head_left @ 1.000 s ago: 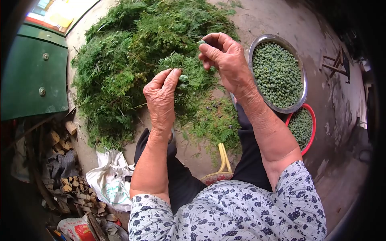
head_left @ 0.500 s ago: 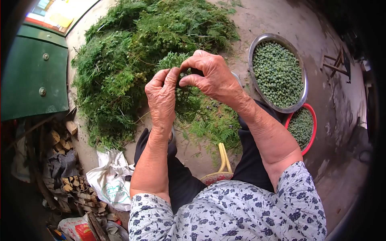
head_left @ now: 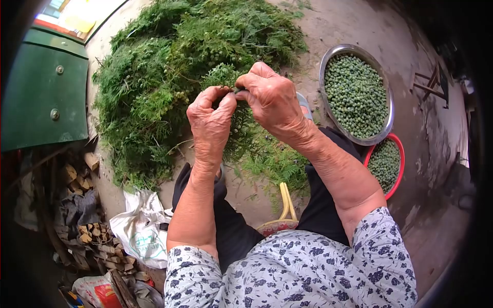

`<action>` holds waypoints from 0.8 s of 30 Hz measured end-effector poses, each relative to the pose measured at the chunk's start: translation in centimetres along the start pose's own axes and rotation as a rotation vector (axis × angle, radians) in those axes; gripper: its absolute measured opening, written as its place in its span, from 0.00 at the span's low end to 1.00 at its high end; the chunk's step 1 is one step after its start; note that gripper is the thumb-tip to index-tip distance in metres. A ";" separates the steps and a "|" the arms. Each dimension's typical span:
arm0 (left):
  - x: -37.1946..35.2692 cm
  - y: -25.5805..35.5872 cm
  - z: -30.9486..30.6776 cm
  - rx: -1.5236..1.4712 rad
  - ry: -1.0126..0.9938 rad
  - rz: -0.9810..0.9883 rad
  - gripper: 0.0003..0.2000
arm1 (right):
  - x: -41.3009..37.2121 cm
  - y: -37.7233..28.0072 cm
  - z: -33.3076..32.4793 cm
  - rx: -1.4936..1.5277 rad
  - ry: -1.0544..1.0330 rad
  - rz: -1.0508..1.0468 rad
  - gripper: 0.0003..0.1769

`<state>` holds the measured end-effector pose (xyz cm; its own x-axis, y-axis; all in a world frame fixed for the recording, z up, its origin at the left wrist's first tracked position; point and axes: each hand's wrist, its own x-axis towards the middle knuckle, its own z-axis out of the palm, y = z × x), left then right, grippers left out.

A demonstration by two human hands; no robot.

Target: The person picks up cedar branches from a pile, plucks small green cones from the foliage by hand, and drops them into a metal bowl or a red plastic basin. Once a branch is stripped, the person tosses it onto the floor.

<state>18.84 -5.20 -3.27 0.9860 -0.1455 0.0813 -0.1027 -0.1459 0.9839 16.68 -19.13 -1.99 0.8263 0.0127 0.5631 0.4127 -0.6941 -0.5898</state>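
Observation:
My left hand [head_left: 209,115] is closed, thumb and fingers pinched on a leafy green conifer sprig [head_left: 222,76] whose foliage spreads above and below the fingertips. Close against it, my right hand [head_left: 272,100] is closed too, thumb and forefinger pinching a small grey-green cone [head_left: 239,91] at the sprig. Fingers hide most of that cone. Behind both hands lies a big heap of cut conifer branches [head_left: 149,97] dotted with pale cones. To the right, a metal basin [head_left: 322,84] is full of round green cones [head_left: 354,95].
A red-rimmed container [head_left: 402,159] with smaller green cones touches the basin. Loose sprigs [head_left: 277,159] lie between my feet, near yellow handles [head_left: 287,200]. On the left are a white sack [head_left: 141,231], split firewood [head_left: 102,251] and a green panel [head_left: 43,97]. A small wooden stool [head_left: 431,84] stands far right.
Both hands have shifted slightly right. The right thumb and forefinger, earlier curved apart in a ring, are now pinched together at the sprig, beside the left fingertips.

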 end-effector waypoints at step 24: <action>0.0 0.4 -0.3 -0.356 -0.038 -0.171 0.05 | 0.3 2.3 -0.5 0.482 -0.141 0.311 0.15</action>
<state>18.83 -4.96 -2.85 0.9788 -0.1852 -0.0881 0.1213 0.1764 0.9768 17.73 -21.05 -2.87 0.9657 -0.0201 0.2587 0.2433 -0.2762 -0.9298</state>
